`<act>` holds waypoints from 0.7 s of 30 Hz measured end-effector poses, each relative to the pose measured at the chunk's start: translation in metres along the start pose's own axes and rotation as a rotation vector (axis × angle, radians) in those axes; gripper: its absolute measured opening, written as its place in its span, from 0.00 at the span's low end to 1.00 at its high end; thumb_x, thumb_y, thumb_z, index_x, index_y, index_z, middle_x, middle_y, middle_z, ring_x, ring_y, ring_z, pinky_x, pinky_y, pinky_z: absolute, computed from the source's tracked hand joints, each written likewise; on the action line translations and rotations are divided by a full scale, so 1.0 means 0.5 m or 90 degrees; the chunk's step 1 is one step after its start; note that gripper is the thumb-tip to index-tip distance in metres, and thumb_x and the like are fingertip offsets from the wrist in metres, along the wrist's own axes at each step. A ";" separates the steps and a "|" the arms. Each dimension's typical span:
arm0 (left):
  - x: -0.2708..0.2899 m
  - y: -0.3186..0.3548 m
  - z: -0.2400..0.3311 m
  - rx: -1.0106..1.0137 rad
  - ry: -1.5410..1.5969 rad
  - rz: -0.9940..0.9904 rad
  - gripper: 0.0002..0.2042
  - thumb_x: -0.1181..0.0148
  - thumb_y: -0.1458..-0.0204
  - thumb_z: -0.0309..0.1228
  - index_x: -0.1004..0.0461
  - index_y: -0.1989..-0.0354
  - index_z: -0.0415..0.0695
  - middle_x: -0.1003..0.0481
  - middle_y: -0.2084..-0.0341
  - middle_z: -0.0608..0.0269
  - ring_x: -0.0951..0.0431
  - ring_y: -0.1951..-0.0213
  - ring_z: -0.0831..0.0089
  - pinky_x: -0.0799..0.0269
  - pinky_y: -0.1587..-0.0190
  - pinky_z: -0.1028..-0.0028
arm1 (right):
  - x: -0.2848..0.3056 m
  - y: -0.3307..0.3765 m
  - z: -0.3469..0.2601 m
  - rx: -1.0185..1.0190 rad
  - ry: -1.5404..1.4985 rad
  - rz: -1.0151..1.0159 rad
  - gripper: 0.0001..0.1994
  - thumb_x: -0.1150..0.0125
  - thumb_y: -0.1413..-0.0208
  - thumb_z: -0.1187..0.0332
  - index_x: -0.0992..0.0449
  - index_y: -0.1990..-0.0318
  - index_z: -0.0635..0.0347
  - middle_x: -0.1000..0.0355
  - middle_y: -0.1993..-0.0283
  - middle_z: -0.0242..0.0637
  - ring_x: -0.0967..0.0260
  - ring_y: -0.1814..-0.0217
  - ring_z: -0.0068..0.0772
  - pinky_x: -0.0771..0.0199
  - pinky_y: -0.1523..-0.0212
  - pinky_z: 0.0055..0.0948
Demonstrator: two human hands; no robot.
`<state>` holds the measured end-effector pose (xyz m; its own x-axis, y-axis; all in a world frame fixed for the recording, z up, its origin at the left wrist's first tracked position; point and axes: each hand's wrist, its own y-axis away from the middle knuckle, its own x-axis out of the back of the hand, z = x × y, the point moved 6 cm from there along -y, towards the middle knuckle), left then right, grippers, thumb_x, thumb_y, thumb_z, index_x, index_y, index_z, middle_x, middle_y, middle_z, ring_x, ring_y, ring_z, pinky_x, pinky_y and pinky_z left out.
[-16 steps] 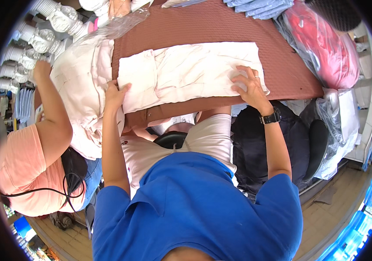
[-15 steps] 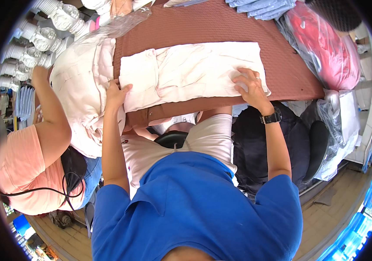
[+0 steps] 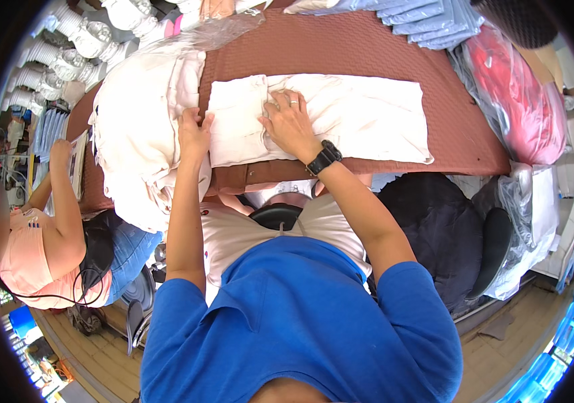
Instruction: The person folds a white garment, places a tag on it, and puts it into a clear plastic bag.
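Folded white cloth [image 3: 367, 121] lies along the near edge of the brown desk [image 3: 340, 47], right end short of the near right corner. Right hand [image 3: 290, 125]: grip wide, spread on top of the cloth left of its middle, nothing visibly pinched. Left hand [image 3: 194, 139] at the cloth's left end, beside the white fabric pile [image 3: 140, 114]; can't tell if that grip is pinching or just resting. Risks, my read: dragging the right sideways could ruck the creased top layer. Left could snag pile and cloth together. Pile hangs over the near edge, so a tug might slide it off.
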<state>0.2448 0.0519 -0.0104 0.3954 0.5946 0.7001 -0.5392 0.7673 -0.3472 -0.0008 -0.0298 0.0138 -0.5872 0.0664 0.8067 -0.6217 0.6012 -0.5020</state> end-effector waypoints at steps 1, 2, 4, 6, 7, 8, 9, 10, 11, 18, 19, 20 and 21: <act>0.006 -0.012 0.006 -0.058 0.007 0.034 0.14 0.36 0.41 0.28 0.25 0.49 0.37 0.21 0.60 0.44 0.20 0.57 0.52 0.26 0.54 0.58 | -0.001 -0.002 -0.011 -0.016 -0.007 0.010 0.14 0.37 0.39 0.63 0.19 0.53 0.64 0.31 0.37 0.46 0.39 0.33 0.51 0.42 0.32 0.54; 0.009 -0.029 0.014 -0.117 0.014 0.067 0.15 0.36 0.41 0.27 0.25 0.47 0.38 0.21 0.59 0.46 0.20 0.57 0.54 0.25 0.53 0.59 | 0.004 -0.006 -0.020 -0.027 -0.013 0.047 0.13 0.35 0.42 0.63 0.20 0.57 0.65 0.29 0.46 0.49 0.34 0.43 0.53 0.35 0.41 0.53; 0.000 -0.086 0.035 -0.229 0.040 0.010 0.15 0.40 0.36 0.29 0.26 0.42 0.41 0.22 0.60 0.56 0.22 0.59 0.66 0.24 0.57 0.66 | 0.025 -0.010 -0.057 -0.109 -0.031 0.023 0.13 0.34 0.43 0.64 0.21 0.57 0.65 0.29 0.51 0.49 0.32 0.48 0.54 0.31 0.47 0.51; -0.050 -0.148 0.013 -0.131 0.064 -0.199 0.14 0.40 0.36 0.31 0.26 0.44 0.42 0.23 0.62 0.60 0.24 0.60 0.70 0.25 0.57 0.67 | 0.036 0.013 -0.105 -0.127 -0.024 0.029 0.13 0.33 0.45 0.66 0.23 0.57 0.64 0.29 0.58 0.50 0.30 0.54 0.55 0.28 0.54 0.49; -0.076 -0.173 0.004 -0.083 0.077 -0.302 0.13 0.40 0.36 0.31 0.25 0.45 0.42 0.24 0.63 0.62 0.25 0.61 0.72 0.25 0.58 0.68 | 0.029 0.024 -0.129 -0.094 -0.059 -0.004 0.13 0.32 0.46 0.67 0.23 0.56 0.64 0.30 0.56 0.49 0.31 0.52 0.54 0.28 0.53 0.48; -0.092 -0.196 -0.017 -0.006 0.086 -0.366 0.12 0.40 0.36 0.32 0.25 0.47 0.42 0.24 0.64 0.63 0.25 0.62 0.73 0.25 0.58 0.69 | 0.018 0.034 -0.153 -0.058 -0.095 -0.036 0.13 0.32 0.46 0.67 0.23 0.56 0.64 0.30 0.53 0.49 0.32 0.50 0.54 0.28 0.52 0.47; -0.108 -0.210 -0.039 0.072 0.097 -0.429 0.12 0.39 0.36 0.33 0.25 0.48 0.42 0.24 0.64 0.64 0.26 0.62 0.74 0.25 0.58 0.69 | 0.005 0.044 -0.175 -0.023 -0.131 -0.070 0.14 0.32 0.47 0.68 0.23 0.56 0.64 0.30 0.51 0.49 0.33 0.47 0.53 0.29 0.51 0.46; -0.127 -0.214 -0.044 0.144 0.107 -0.501 0.11 0.39 0.36 0.34 0.26 0.50 0.43 0.25 0.65 0.64 0.26 0.63 0.75 0.26 0.59 0.70 | 0.000 0.053 -0.193 0.012 -0.178 -0.073 0.14 0.32 0.47 0.67 0.23 0.55 0.63 0.30 0.50 0.48 0.33 0.47 0.53 0.29 0.50 0.47; -0.130 -0.224 -0.045 0.140 0.076 -0.498 0.11 0.37 0.37 0.35 0.26 0.52 0.42 0.25 0.65 0.64 0.26 0.63 0.74 0.26 0.59 0.70 | -0.008 0.060 -0.213 0.048 -0.225 -0.077 0.15 0.31 0.48 0.67 0.22 0.55 0.63 0.30 0.50 0.47 0.33 0.47 0.53 0.29 0.50 0.47; -0.089 -0.209 -0.067 -0.090 -0.068 -0.162 0.18 0.33 0.42 0.33 0.31 0.48 0.41 0.24 0.59 0.45 0.22 0.56 0.56 0.26 0.52 0.61 | -0.078 0.085 -0.246 0.069 -0.319 -0.150 0.19 0.32 0.47 0.66 0.21 0.49 0.64 0.30 0.45 0.46 0.34 0.44 0.52 0.31 0.44 0.47; -0.073 -0.184 -0.060 -0.093 -0.050 -0.078 0.20 0.33 0.43 0.32 0.31 0.46 0.41 0.24 0.55 0.38 0.21 0.52 0.50 0.27 0.49 0.59 | -0.057 0.071 -0.237 0.059 -0.309 -0.132 0.19 0.32 0.46 0.66 0.22 0.48 0.64 0.30 0.43 0.47 0.34 0.42 0.52 0.32 0.42 0.47; -0.078 -0.149 -0.065 -0.069 -0.029 -0.158 0.21 0.33 0.43 0.32 0.33 0.44 0.43 0.25 0.56 0.41 0.22 0.55 0.52 0.27 0.49 0.58 | -0.034 0.052 -0.218 0.050 -0.300 -0.115 0.19 0.33 0.45 0.66 0.22 0.47 0.65 0.30 0.41 0.47 0.35 0.40 0.51 0.33 0.40 0.48; -0.071 -0.108 -0.047 -0.050 -0.005 -0.239 0.22 0.33 0.43 0.32 0.34 0.43 0.45 0.26 0.57 0.44 0.24 0.58 0.55 0.27 0.50 0.58 | -0.014 0.034 -0.190 0.039 -0.287 -0.095 0.19 0.34 0.44 0.66 0.22 0.47 0.65 0.31 0.40 0.48 0.35 0.38 0.51 0.34 0.38 0.48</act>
<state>0.2773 -0.0048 -0.0310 0.5484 0.2674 0.7923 -0.2990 0.9476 -0.1128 0.0418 0.0556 0.0292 -0.6474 -0.3773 0.6622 -0.7374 0.5295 -0.4193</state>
